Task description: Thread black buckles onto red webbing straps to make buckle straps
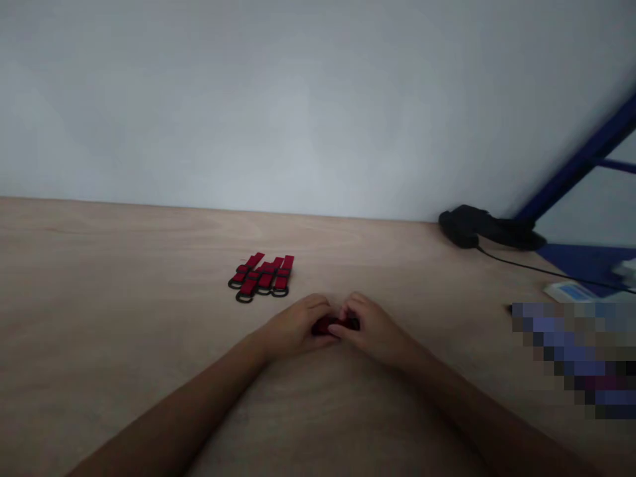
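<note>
Between my two hands is a red strap (324, 325), mostly hidden by my fingers, with a dark part at its right end. My left hand (301, 324) is closed on the strap's left side. From the other side my right hand (373, 330) grips it, the thumb lying across the red webbing. Both hands rest low over the table, close together. Beyond them and to the left lie several red straps (265, 275) with black buckles and black D-shaped rings, side by side and partly overlapping.
The wooden table (124, 285) meets a pale wall (298, 119) at the back. A black object (467, 226) with a cable (527, 266) lies at the back right, by a blue metal frame (581, 165). A white box (569, 292) sits at the right, near a pixelated area.
</note>
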`<state>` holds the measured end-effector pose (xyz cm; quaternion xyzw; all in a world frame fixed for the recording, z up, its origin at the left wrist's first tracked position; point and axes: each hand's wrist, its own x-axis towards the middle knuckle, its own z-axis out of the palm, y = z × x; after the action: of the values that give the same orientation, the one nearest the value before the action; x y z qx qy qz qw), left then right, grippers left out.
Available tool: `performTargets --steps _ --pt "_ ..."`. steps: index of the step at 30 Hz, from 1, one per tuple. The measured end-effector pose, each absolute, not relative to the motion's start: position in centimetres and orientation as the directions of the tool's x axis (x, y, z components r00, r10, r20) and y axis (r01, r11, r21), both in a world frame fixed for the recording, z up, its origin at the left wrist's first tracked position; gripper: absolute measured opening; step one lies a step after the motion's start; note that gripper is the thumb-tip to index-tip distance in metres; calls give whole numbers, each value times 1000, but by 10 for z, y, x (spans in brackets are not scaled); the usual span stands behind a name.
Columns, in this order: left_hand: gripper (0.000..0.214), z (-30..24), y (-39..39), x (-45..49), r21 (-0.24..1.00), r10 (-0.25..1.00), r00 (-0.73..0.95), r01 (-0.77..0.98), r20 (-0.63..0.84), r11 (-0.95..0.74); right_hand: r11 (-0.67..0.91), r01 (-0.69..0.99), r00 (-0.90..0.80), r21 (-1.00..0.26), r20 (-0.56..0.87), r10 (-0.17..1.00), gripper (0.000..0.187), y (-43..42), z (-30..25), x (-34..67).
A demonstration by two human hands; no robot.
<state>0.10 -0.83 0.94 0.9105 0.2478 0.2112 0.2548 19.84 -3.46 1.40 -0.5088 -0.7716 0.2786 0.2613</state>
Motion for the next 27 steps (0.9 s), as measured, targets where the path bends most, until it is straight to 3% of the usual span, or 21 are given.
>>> performTargets --steps 11,20,23,27 --pt "32 11 -9 1 542 526 803 319 282 -777 337 547 -425 -766 92 900 16 -30 11 204" --pt "28 8 -11 0 512 544 783 349 302 -785 471 676 -433 -566 212 876 14 -38 16 197" --pt "29 9 -11 0 510 518 800 323 302 -797 462 618 -471 -636 171 865 17 -37 13 198" --pt "31 10 -10 0 526 506 806 299 307 -796 297 530 -471 -795 16 882 18 -34 11 203"
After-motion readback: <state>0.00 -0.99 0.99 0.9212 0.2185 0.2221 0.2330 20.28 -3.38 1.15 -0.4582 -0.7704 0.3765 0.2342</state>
